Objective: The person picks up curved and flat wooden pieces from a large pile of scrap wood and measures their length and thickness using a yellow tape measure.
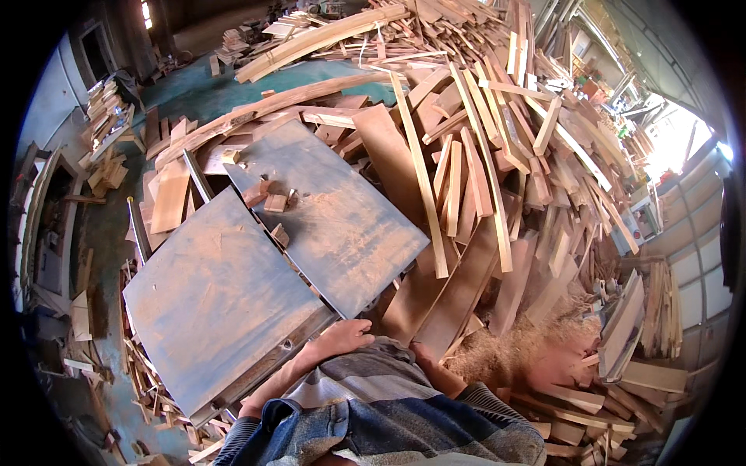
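Beside the near corner of a grey metal machine table, my left hand (pixel 347 337) hangs in front of my waist, its fingers loosely bent and a little apart, with nothing visible in them. My right forearm (pixel 439 371) reaches down at my other side; the hand's fingers are hidden behind my striped shirt. The machine table has a left panel (pixel 210 299) and a right panel (pixel 350 233), both dusted with sawdust and parted by a long gap. Small wood offcuts (pixel 276 202) lie on the right panel near the gap.
A big heap of boards and strips (pixel 466 171) rises right of the table. Sawdust (pixel 505 349) is piled at my right, with offcuts (pixel 590 419) below it. Long planks (pixel 318 43) lie at the back. Stacked wood (pixel 109 116) stands along the left wall.
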Demonstrator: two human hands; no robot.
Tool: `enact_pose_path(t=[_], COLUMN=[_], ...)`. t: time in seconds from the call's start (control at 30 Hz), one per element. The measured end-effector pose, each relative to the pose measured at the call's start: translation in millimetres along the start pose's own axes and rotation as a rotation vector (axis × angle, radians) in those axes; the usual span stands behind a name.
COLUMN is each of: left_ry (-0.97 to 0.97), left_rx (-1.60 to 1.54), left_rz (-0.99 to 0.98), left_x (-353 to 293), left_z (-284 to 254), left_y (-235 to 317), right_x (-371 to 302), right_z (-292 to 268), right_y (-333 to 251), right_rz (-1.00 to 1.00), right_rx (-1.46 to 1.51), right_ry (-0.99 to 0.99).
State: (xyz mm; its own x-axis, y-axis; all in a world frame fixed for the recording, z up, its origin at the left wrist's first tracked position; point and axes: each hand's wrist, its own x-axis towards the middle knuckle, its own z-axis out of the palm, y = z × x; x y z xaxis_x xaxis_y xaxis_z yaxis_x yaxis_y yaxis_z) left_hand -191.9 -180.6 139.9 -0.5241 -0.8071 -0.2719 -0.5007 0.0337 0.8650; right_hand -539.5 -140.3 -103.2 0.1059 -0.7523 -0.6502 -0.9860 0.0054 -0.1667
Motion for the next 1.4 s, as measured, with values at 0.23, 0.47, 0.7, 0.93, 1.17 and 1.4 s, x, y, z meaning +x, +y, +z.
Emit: enact_pose_path(t=[0.23, 0.47, 0.7, 0.93, 1.17, 1.4], left_ry=[-0.033, -0.120, 0.078, 0.095, 0.025, -0.093], left_rx=[0.048, 0.436, 0.718, 0.861, 0.869, 0.866], left_rz=[0.118, 0.026, -0.112, -0.121, -0.199, -0.269], left_x=[33.6, 154.5, 281.5, 328.4, 331.9, 332.1], left_z=[24.8, 24.5, 25.2, 33.9, 26.4, 25.0], left_y=[-10.1, -2.1, -26.4, -43.3, -27.6, -24.5], right_x=[34.4, 91.0, 201.6, 345.6, 404.8, 423.2], right_z=[-30.1, -207.5, -414.4, -562.9, -656.2, -661.1], right_y=[28.4, 81.7, 157.5, 244.6, 255.9, 255.0], right_rz=[0.014, 0.230, 0.174, -0.055, -0.056, -0.045], right_rx=[0.089, 1.138, 1.792, 2.111, 2.272, 2.379], right_ry=[0.113, 0.604, 0.611, 0.841, 0.692, 0.478])
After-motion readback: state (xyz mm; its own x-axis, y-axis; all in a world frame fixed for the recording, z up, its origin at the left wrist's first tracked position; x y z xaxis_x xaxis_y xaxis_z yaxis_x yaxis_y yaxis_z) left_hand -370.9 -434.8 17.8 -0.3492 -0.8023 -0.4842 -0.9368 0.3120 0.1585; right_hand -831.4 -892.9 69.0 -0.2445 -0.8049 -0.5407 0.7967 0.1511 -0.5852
